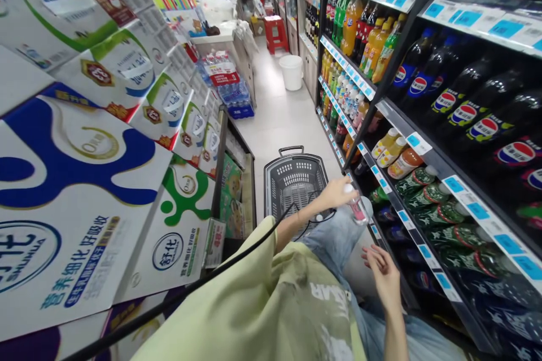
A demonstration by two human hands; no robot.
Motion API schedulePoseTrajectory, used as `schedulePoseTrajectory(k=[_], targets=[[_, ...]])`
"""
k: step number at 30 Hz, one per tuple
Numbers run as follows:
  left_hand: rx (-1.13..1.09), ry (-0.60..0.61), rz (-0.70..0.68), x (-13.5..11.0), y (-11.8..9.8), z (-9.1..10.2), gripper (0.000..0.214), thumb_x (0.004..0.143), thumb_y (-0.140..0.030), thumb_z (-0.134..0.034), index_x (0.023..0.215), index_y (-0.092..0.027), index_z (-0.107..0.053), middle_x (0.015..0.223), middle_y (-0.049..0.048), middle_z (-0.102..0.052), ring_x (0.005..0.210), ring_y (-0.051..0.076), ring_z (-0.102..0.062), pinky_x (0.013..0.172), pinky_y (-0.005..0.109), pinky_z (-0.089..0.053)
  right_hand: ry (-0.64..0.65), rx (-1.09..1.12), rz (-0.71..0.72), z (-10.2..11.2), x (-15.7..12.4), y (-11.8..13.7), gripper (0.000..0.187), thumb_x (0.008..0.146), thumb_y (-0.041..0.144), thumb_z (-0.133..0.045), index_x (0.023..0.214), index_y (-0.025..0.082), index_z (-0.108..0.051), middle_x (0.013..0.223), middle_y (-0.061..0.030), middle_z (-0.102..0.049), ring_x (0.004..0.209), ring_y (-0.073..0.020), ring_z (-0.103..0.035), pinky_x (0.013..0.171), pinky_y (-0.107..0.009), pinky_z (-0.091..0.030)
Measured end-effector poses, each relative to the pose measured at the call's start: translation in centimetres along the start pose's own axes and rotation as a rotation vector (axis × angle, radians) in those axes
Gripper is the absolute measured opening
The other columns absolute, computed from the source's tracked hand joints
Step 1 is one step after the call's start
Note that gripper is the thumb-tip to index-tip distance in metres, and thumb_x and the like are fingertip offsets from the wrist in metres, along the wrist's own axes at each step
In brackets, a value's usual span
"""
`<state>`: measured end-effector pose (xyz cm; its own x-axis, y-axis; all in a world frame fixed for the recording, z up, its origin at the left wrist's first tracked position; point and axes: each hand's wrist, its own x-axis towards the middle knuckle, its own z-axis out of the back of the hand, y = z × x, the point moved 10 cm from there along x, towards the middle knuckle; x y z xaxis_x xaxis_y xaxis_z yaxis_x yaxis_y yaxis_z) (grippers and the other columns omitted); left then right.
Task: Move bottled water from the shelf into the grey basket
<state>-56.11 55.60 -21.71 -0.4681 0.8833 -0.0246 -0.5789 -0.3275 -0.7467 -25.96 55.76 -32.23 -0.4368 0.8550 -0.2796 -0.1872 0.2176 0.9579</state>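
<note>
My left hand [337,193] is closed round the top of a small clear bottle [359,212] with a white cap and a pinkish label. The bottle tilts in front of my bent knee, close to the right-hand shelves. Beneath and beyond my left forearm, a dark grey shopping basket [269,192] stands on the floor with its handle towards the far end. My right hand [383,273] is raised beside my leg near the lower shelf, its fingers loosely bent and apart, holding nothing. Dark, thin cords hang across the basket's near part.
Drink shelves [383,102] with price tags line the right side, full of bottles. Stacked milk cartons [84,180] rise close on the left. Further along the aisle are shrink-wrapped water bottles [237,96], a white bucket [292,74] and a red stool [276,35].
</note>
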Motion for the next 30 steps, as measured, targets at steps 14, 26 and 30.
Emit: schedulePoseTrajectory(k=[14, 26, 30], targets=[[0.272, -0.368, 0.407, 0.3, 17.3, 11.0, 0.034, 0.106, -0.038, -0.055, 0.127, -0.012, -0.062, 0.126, 0.0187, -0.073, 0.114, 0.03, -0.069, 0.096, 0.033, -0.048, 0.026, 0.006, -0.156, -1.3, -1.0, -3.3, 0.069, 0.065, 0.072, -0.091, 0.107, 0.019, -0.074, 0.105, -0.0158, -0.085, 0.094, -0.0332, -0.083, 0.078, -0.042, -0.068], [0.38, 0.044, 0.849, -4.5, 34.0, 3.3, 0.048, 0.106, -0.033, -0.051, 0.144, -0.004, -0.047, 0.135, 0.0262, -0.069, 0.123, 0.028, -0.068, 0.092, 0.028, -0.047, -0.085, -0.037, -0.364, 1.0, -3.6, -8.4, 0.072, 0.059, 0.074, -0.091, 0.105, 0.02, -0.076, 0.102, -0.0131, -0.086, 0.087, -0.0328, -0.084, 0.072, -0.039, -0.069], [0.42, 0.195, 0.896, -6.3, 37.3, -0.6, 0.045, 0.101, -0.033, -0.062, 0.138, -0.009, -0.052, 0.128, 0.0233, -0.073, 0.122, 0.029, -0.068, 0.1, 0.033, -0.045, -0.153, -0.031, -0.472, 1.6, -5.4, -10.2, 0.068, 0.054, 0.076, -0.092, 0.095, 0.024, -0.077, 0.093, -0.0108, -0.086, 0.086, -0.0361, -0.084, 0.072, -0.043, -0.07]])
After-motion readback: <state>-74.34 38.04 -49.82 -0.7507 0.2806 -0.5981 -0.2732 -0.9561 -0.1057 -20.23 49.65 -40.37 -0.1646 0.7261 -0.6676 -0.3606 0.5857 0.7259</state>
